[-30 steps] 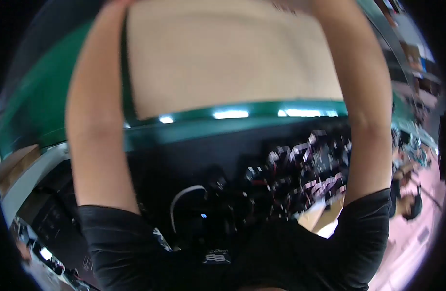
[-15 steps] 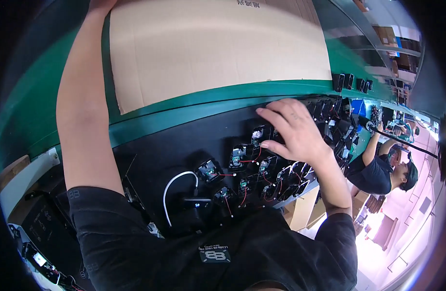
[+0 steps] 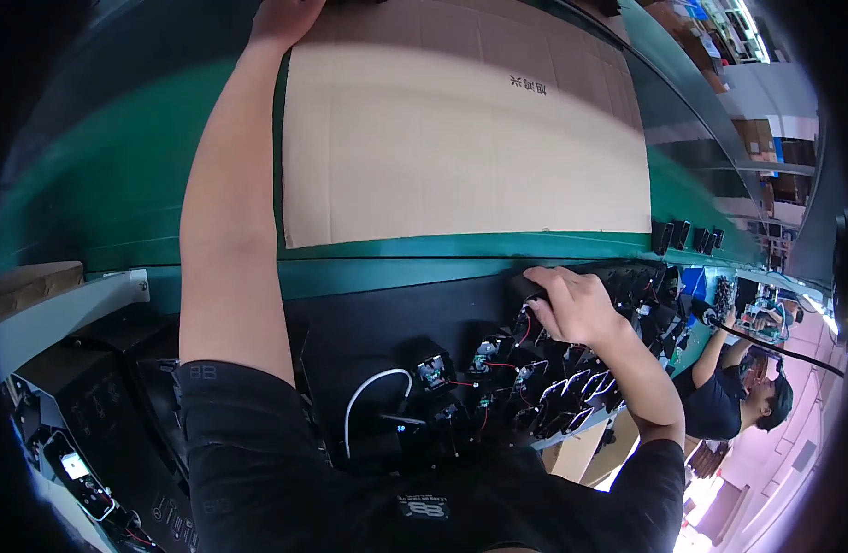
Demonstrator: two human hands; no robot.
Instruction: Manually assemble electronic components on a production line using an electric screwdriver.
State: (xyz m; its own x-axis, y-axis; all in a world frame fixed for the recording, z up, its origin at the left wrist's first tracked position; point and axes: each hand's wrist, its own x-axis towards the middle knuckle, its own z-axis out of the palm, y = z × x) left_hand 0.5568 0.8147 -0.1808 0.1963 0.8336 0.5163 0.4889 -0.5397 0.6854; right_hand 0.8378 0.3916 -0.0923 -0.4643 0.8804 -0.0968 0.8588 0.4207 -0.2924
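My left arm reaches far forward, and my left hand is at the upper edge of the view by the far left corner of a cardboard sheet. Its fingers are partly cut off, so I cannot tell what they touch. My right hand has its fingers and thumb closed round a small black housing with a red wire, above the black board. Several open black housings with circuit boards, one of them a housing near the middle, lie left of and below that hand. A white cable curves beside a small lit display.
The green bench runs under the cardboard. Black boxes stand at the left, beside a white bracket. Several black pieces stand at the right. Beyond a black cable, a co-worker sits at the right.
The view has shifted, so the bench and cardboard sit lower and farther right. My right hand has closed from spread fingers onto a black housing. My left arm stays stretched forward.
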